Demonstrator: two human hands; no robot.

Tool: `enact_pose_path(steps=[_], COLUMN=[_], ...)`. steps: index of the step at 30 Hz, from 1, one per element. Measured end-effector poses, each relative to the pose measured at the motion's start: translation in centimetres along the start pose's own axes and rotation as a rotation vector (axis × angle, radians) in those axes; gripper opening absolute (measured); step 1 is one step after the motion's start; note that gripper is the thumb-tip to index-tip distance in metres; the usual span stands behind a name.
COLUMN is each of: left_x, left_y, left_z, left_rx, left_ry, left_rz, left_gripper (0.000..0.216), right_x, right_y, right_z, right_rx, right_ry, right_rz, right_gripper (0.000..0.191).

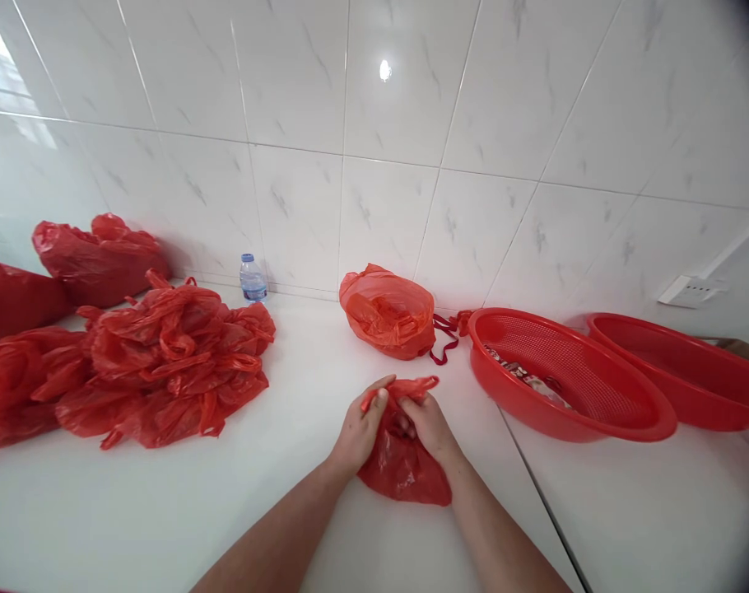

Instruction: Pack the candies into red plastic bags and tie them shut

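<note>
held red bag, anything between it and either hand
Nothing visible: the left hand and right hand both hold the held red bag near its top. The orange-red bag sits beyond them, by the wall.

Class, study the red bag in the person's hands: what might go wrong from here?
The red bag looks thin and might tear where the left hand and right hand grip its top.

The bottle stands upright close behind the heap of bags; if the heap shifts, it could topple.
</note>
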State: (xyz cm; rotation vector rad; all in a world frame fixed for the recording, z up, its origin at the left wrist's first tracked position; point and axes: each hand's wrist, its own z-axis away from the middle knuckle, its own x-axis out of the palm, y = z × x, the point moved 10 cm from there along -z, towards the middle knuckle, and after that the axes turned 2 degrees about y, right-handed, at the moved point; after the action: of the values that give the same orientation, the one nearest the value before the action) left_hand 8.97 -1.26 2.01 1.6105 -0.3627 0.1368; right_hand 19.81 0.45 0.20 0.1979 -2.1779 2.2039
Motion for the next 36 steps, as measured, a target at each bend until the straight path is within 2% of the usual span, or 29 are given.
enact_pose_path(steps=[2,4,6,7,10,11,15,17,22,24,27,32,36], left_x=[-0.7,-1.3,-1.8,-2.0,-2.2,-2.1,-2.2,-2.1,-0.1,1.0,1.9,2.2,2.2], left_y=[-0.4,-0.6,-0.7,-0.8,-1.2,-1.2,-0.8,-0.6,-0.2,0.2,0.9,1.7,1.6], left_z=[-0.3,-0.6,-0.8,-0.9,-1.0,-1.0,-1.0,-0.8,-0.3,0.1,0.4,0.7,0.8], left_rx=[-0.049,-0.063,-0.067,-0.072,-0.079,-0.075,-0.035,-0.026,-0.007,0.037,0.126,0.238,0.260], left_ry=[0.039,0.060,0.076,0.083,0.083,0.080,0.111,0.119,-0.014,-0.081,-0.136,-0.141,-0.118], left_rz=[0.054,0.056,0.022,-0.003,-0.063,-0.067,-0.074,-0.080,-0.092,-0.136,-0.231,-0.408,-0.564], left_gripper=[0.048,0.049,0.050,0.050,0.049,0.049,0.045,0.044,0.042,0.037,0.033,0.034,0.040], right_x=[0.9,1.4,1.6,1.6,1.5,1.5,0.8,0.3,-2.3,-2.9,-3.2,-3.5,-3.0], right_y=[-0.1,0.0,0.3,0.2,-0.4,-0.7,-1.0,-0.9,-0.6,-0.3,0.0,-0.2,-0.4], right_z=[0.4,0.8,1.0,1.1,1.1,1.1,0.8,0.5,-0.4,-0.6,-0.9,-1.0,-0.6], right_rx=[0.022,0.085,0.140,0.146,0.087,0.058,0.013,-0.015,-0.109,-0.108,-0.111,-0.120,-0.137], right_ry=[-0.080,-0.140,-0.162,-0.165,-0.191,-0.202,-0.183,-0.148,0.134,0.199,0.210,0.204,0.184], right_rz=[-0.143,-0.309,-0.398,-0.407,-0.321,-0.287,-0.180,-0.072,0.325,0.366,0.387,0.419,0.420], right_gripper=[0.029,0.044,0.058,0.057,0.034,0.032,0.049,0.046,0.005,0.008,0.010,0.009,0.007])
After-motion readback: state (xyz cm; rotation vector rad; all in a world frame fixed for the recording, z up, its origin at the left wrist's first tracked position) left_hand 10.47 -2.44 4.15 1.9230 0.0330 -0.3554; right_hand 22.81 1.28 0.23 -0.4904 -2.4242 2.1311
